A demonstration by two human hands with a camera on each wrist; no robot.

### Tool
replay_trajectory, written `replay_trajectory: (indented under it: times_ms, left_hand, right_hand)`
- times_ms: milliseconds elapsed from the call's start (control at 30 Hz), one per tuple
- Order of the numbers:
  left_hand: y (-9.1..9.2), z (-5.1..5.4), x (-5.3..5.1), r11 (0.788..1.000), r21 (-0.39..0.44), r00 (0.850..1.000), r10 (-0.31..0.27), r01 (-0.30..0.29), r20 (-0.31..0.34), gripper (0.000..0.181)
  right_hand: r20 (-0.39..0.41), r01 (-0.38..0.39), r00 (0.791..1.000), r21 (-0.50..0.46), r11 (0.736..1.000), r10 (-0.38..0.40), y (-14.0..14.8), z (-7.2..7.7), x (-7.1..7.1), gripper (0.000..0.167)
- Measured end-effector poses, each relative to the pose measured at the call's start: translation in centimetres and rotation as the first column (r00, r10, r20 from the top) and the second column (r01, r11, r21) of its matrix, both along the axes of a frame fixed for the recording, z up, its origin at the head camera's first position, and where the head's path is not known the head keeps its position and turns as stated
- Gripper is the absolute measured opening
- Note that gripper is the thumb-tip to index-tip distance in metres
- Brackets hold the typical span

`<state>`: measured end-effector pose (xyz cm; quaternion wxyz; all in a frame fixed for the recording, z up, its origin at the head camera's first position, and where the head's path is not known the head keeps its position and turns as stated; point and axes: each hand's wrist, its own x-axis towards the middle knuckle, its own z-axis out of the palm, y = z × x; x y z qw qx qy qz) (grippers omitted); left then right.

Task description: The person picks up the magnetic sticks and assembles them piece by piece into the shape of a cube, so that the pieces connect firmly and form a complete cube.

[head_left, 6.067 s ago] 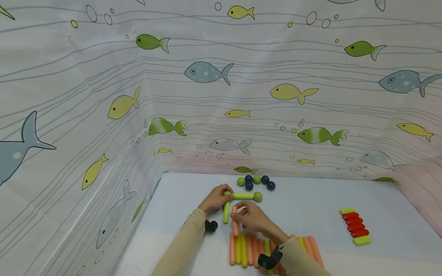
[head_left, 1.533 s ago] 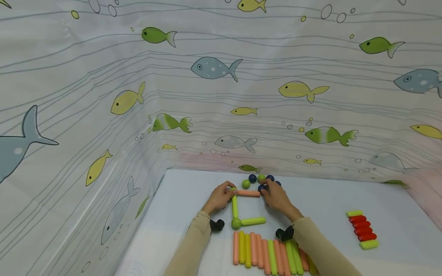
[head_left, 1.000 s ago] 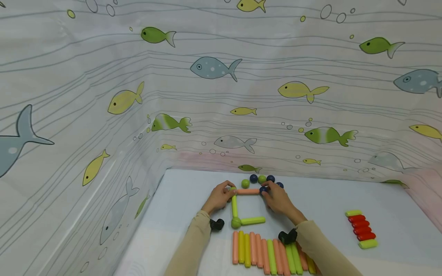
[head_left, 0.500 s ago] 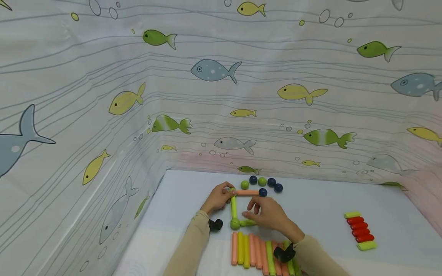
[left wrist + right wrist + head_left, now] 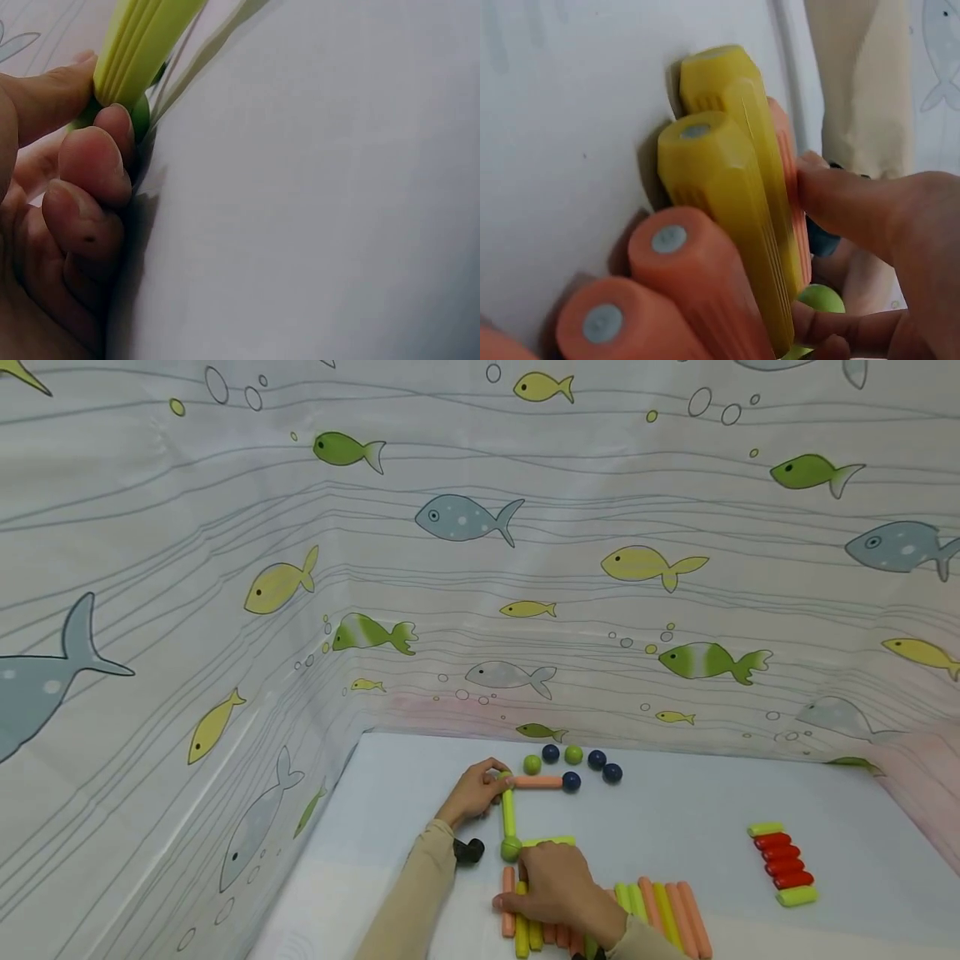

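In the head view, my left hand [image 5: 476, 789] pinches the green ball [image 5: 140, 116] at the far-left corner of a magnetic building-stick shape. From that ball run a lime stick [image 5: 509, 814] and an orange stick [image 5: 537, 782], which ends at a dark blue ball [image 5: 572, 782]. A nearer green ball [image 5: 511, 848] joins another lime stick [image 5: 555, 841]. My right hand [image 5: 558, 881] reaches over the stick row, fingers bent. Its thumb touches the leftmost orange stick [image 5: 786, 142], beside a yellow stick [image 5: 735, 75]. Whether its fingers pinch one is partly hidden.
Several green and dark blue balls [image 5: 573, 754] lie behind the shape. The stick row continues right with orange, yellow and lime sticks [image 5: 667, 914]. Farther right lies a group of short red and lime pieces [image 5: 783, 864]. Fish-printed sheeting [image 5: 570, 635] encloses the white table [image 5: 675, 810].
The right hand set the dark blue ball at the orange stick's end, let go and moved down to the row. One yellow stick has slid slightly nearer. The left hand kept its hold.
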<state>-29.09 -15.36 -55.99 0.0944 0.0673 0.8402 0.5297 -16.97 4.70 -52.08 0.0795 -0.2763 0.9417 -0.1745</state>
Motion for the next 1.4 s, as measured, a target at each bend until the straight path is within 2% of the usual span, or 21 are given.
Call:
replay_trajectory:
  times_ms: [233, 300, 433, 500, 600, 700, 800, 867, 967, 1067, 1233, 1400]
  left_hand:
    - [-0.1, 0.1, 0.0, 1.0, -0.011, 1.0, 0.002, -0.002, -0.012, 0.028]
    - [-0.1, 0.0, 0.0, 1.0, -0.009, 1.0, 0.0, 0.0, -0.017, 0.028]
    - [0.1, -0.1, 0.0, 1.0, 0.011, 1.0, -0.002, 0.002, -0.009, 0.028]
    - [0.1, -0.1, 0.1, 1.0, 0.018, 1.0, 0.001, -0.001, 0.003, 0.027]
    - [0.2, 0.0, 0.1, 1.0, 0.025, 1.0, 0.003, -0.004, 0.015, 0.026]
    - [0.2, 0.2, 0.2, 1.0, 0.014, 1.0, 0.006, -0.006, 0.011, 0.026]
    - [0.1, 0.1, 0.2, 1.0, 0.01, 1.0, 0.004, -0.004, 0.009, 0.026]
    - [0.0, 0.1, 0.1, 1.0, 0.006, 1.0, 0.006, -0.006, 0.006, 0.027]
    - [-0.1, -0.1, 0.0, 1.0, 0.003, 1.0, 0.008, -0.008, 0.005, 0.027]
    - [-0.1, -0.2, -0.1, 1.0, 0.003, 1.0, 0.008, -0.008, 0.004, 0.028]
    - [-0.1, -0.2, -0.2, 1.0, 0.013, 1.0, 0.007, -0.007, 0.015, 0.028]
    - [-0.1, -0.4, -0.3, 1.0, 0.018, 1.0, 0.007, -0.008, 0.011, 0.029]
  right_hand:
    - [-0.052, -0.014, 0.999, -0.047, 0.999, 0.012, -0.7, 0.0, 0.3, 0.051]
    - [-0.034, 0.0, 0.999, -0.067, 0.998, -0.002, -0.8, 0.0, 0.3, 0.049]
    - [0.071, 0.072, 0.996, -0.177, 0.982, -0.061, -0.8, 0.1, 0.2, 0.038]
    - [0.14, 0.125, 0.986, -0.243, 0.962, -0.093, -0.4, 0.5, -0.2, 0.031]
    - [0.242, 0.208, 0.962, -0.335, 0.919, -0.129, 0.8, 1.8, -1.3, 0.02]
    - [0.334, 0.32, 0.923, -0.387, 0.865, -0.192, 2.7, 2.9, -3.1, 0.019]
    - [0.356, 0.422, 0.888, -0.388, 0.819, -0.289, 4.8, 3.1, -5.1, 0.025]
    - [0.345, 0.471, 0.869, -0.36, 0.805, -0.354, 6.1, 2.7, -6.2, 0.028]
    - [0.333, 0.507, 0.851, -0.312, 0.804, -0.407, 7.5, 1.7, -7.3, 0.033]
    - [0.348, 0.522, 0.837, -0.274, 0.808, -0.423, 8.2, 0.4, -8.0, 0.032]
    - [0.318, 0.502, 0.849, -0.235, 0.832, -0.422, 8.4, -1.1, -8.5, 0.028]
    - [0.28, 0.5, 0.856, -0.234, 0.834, -0.434, 8.0, -1.3, -8.5, 0.032]
